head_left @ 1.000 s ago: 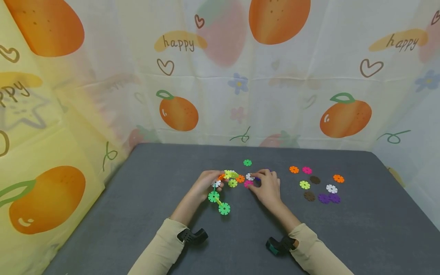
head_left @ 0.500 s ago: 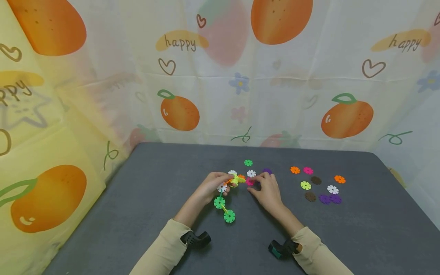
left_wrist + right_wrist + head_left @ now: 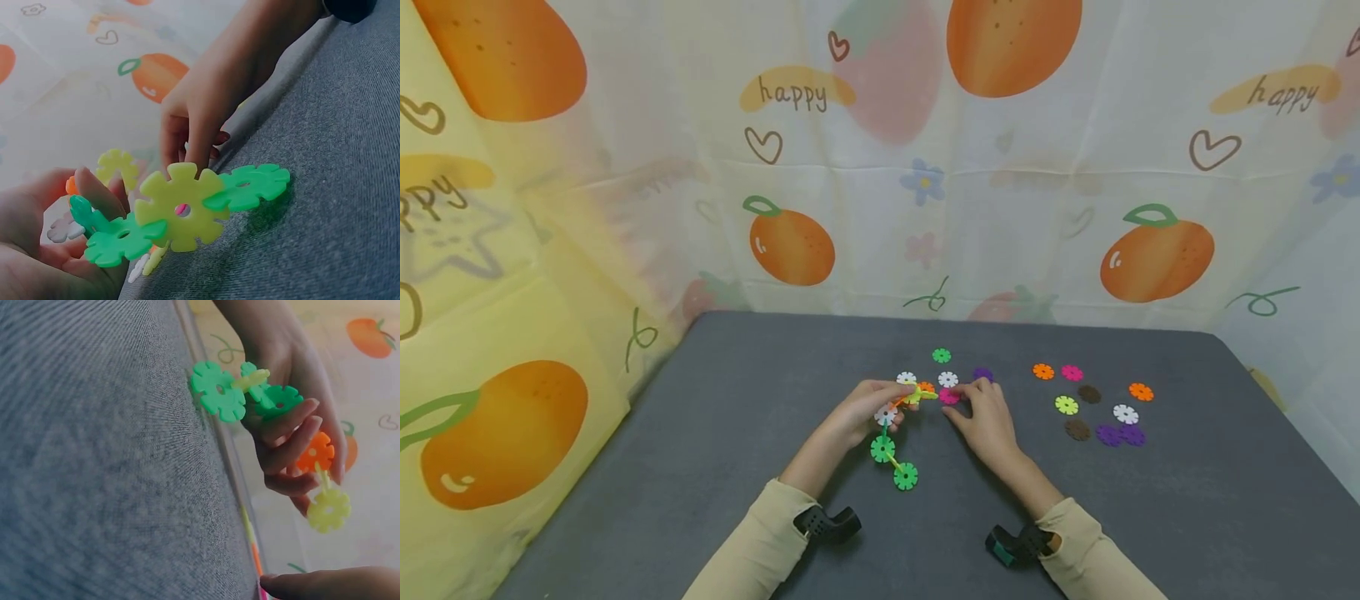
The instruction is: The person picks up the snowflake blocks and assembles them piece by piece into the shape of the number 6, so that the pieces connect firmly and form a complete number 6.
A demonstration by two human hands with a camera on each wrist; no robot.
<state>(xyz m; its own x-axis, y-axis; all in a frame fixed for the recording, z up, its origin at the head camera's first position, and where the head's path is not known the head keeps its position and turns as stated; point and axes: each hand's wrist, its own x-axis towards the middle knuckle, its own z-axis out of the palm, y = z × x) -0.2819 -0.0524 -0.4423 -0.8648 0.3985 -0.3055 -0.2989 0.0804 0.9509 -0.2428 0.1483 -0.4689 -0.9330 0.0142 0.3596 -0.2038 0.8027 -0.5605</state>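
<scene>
While gripping a linked disc chain [image 3: 878, 455] over the dark table [image 3: 715, 433] in the curled left hand [image 3: 863, 410], pinches a pink disc [image 3: 949, 396] in the right hand [image 3: 987, 418]. Shows a yellow disc [image 3: 178, 228] face-on between two green discs [image 3: 115, 250] to the left wrist view, edge-on to the head view. Has loose discs [image 3: 1067, 405] lying further right.

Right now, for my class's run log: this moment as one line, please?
left hand: holding disc chain | right hand: at nearest pink disc | brown discs: on table, right
</scene>
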